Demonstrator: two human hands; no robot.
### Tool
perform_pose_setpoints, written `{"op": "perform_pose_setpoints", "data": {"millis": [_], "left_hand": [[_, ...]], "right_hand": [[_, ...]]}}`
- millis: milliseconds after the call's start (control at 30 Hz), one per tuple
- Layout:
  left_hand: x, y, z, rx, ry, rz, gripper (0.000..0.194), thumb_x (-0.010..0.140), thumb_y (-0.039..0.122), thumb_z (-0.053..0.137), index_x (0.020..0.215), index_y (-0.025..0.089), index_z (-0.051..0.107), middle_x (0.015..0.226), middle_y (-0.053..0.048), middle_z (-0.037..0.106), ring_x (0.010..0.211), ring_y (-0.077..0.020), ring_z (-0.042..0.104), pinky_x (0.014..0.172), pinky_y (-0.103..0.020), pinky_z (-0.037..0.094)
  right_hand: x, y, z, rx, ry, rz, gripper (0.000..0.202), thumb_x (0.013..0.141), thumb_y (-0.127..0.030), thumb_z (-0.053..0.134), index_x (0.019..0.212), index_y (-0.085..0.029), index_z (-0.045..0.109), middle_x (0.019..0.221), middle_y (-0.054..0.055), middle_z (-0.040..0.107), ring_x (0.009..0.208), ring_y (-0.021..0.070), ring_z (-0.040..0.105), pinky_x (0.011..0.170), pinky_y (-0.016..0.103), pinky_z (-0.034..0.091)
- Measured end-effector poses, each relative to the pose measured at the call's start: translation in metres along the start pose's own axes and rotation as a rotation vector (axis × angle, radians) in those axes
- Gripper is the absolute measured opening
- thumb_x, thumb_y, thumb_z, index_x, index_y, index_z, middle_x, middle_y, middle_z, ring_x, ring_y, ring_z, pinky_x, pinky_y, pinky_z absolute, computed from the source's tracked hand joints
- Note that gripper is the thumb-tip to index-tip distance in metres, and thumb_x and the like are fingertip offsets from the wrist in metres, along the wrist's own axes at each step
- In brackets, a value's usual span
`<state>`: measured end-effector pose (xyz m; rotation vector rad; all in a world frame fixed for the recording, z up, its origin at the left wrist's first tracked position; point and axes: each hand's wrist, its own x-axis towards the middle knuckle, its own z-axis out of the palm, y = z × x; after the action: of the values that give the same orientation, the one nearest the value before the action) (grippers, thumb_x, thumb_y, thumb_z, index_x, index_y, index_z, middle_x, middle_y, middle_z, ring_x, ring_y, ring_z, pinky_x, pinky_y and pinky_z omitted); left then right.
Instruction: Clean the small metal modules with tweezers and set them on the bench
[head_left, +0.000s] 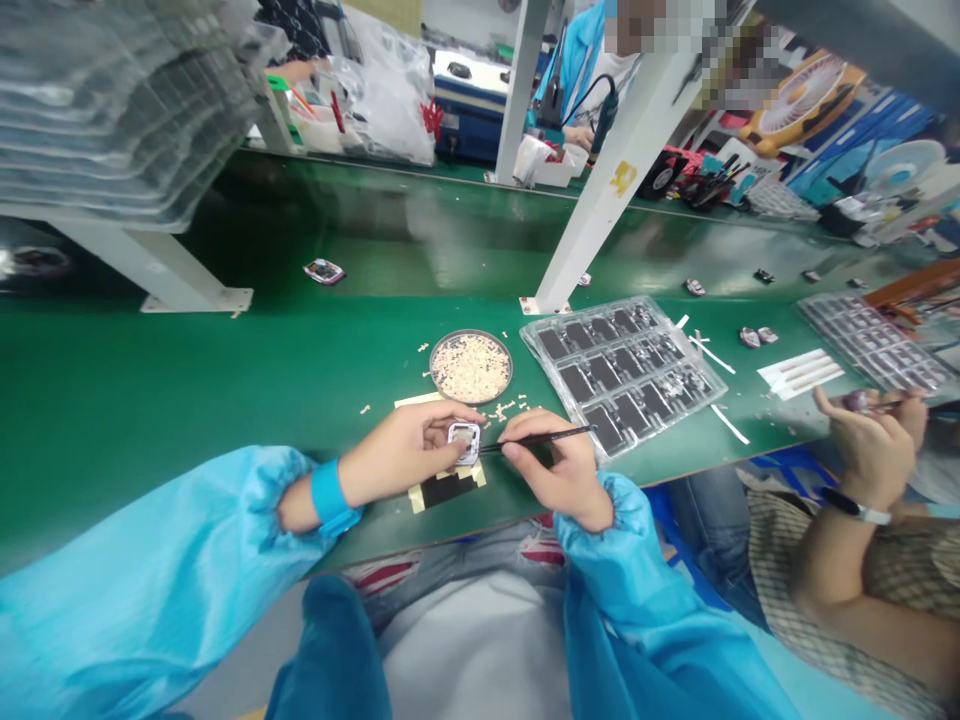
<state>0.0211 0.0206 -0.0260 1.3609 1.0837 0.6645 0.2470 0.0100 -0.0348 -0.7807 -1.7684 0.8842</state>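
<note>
Between the thumb and fingers of my left hand [409, 450] is a small square device casing [464, 442] with a pale rim, its open side facing up. My right hand [553, 467] pinches a pair of black tweezers [547, 437], whose tips point left at the casing's right edge. Whether the tips touch it or grip a part is too small to tell. Beneath the hands lies a black pad [448, 488] edged with cream tape. Just behind them stands a round dish [471, 367] full of tiny cream pieces, with several more scattered by its rim.
A clear compartment tray [626, 375] of dark flat parts lies to the right, white strips [712, 355] beside it. A white post [600, 190] rises behind it. Stacked trays [112, 110] overhang at upper left. At right, a co-worker's hands [870, 450] hold a small part.
</note>
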Motion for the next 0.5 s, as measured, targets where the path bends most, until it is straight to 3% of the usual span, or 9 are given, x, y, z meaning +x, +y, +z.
{"op": "perform_pose_setpoints", "data": {"millis": [500], "left_hand": [[0.0008,-0.0017,-0.001,-0.023,-0.004,0.003,0.043,0.074,0.02,0.067,0.116,0.01,0.068,0.09,-0.009,0.075,0.072,-0.0185,0.069,0.066,-0.03,0.056]], "right_hand": [[-0.0002,0.002,-0.0006,0.11,-0.032,0.136,0.013,0.088,-0.013,0.071,0.097,-0.023,0.069,0.094,0.006,0.073,0.093,0.0208,0.07,0.089,0.04,0.055]]}}
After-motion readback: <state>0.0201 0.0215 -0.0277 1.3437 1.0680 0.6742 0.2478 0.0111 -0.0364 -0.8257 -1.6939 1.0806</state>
